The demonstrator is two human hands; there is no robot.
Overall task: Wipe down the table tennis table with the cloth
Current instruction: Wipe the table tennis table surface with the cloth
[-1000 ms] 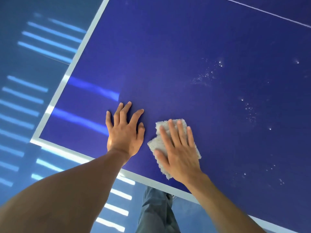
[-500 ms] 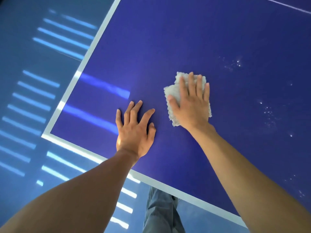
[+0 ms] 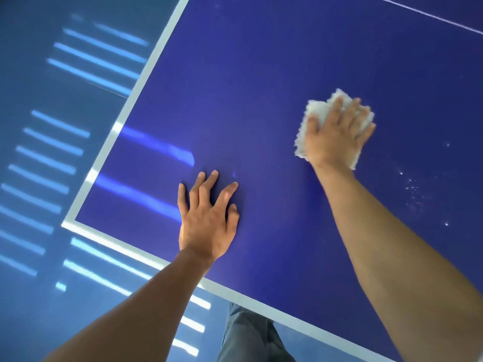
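Note:
The dark blue table tennis table [image 3: 261,87] with white border lines fills most of the view. A white fluffy cloth [image 3: 316,113] lies on it at the upper right, and my right hand [image 3: 337,134] presses flat on top of it with fingers stretched forward. My left hand [image 3: 206,215] rests on the table near the front edge, fingers spread and slightly bent, holding nothing. Small white specks and droplets [image 3: 413,189] dot the surface to the right of the cloth.
The table's front-left corner [image 3: 68,223] is at the left, with the blue floor [image 3: 39,126] striped by light beyond it. My trouser leg [image 3: 248,335] shows below the front edge. A thin white line [image 3: 431,17] crosses the far right.
My right hand has pushed the cloth away from the front edge, forward and to the right across the table. My left hand has stayed planted in the same spot.

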